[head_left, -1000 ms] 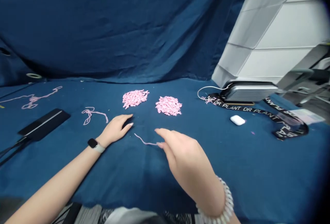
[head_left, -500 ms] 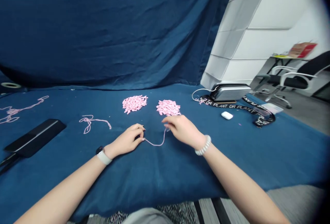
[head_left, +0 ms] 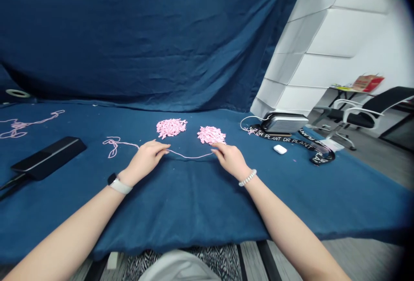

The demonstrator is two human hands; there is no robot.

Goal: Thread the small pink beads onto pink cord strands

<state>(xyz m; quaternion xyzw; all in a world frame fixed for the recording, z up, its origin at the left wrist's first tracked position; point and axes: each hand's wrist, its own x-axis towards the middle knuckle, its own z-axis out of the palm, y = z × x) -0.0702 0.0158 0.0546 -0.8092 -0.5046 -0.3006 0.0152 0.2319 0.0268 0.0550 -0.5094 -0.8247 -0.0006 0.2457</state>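
A thin pink string [head_left: 190, 156] lies stretched across the blue cloth between my two hands. My left hand [head_left: 146, 159] rests on its left end with fingers closed on it. My right hand [head_left: 229, 156] pinches the right end, close to the right of two piles of pink pieces [head_left: 211, 135]. The other pink pile [head_left: 171, 127] lies just beyond the left hand. The string runs on to a loose pink tangle [head_left: 114, 146] left of my left hand.
A black flat case [head_left: 48, 157] lies at the left, with more pink string [head_left: 22, 124] behind it. At the right are a grey ribbed case [head_left: 284, 122], a black lettered lanyard [head_left: 293, 139] and a white earbud case [head_left: 280, 149]. An office chair [head_left: 368, 117] stands beyond the table.
My hands have drawn apart, pulling the pink string from a slack curve into a nearly straight line. Both hands moved farther from me, toward the pink piles.
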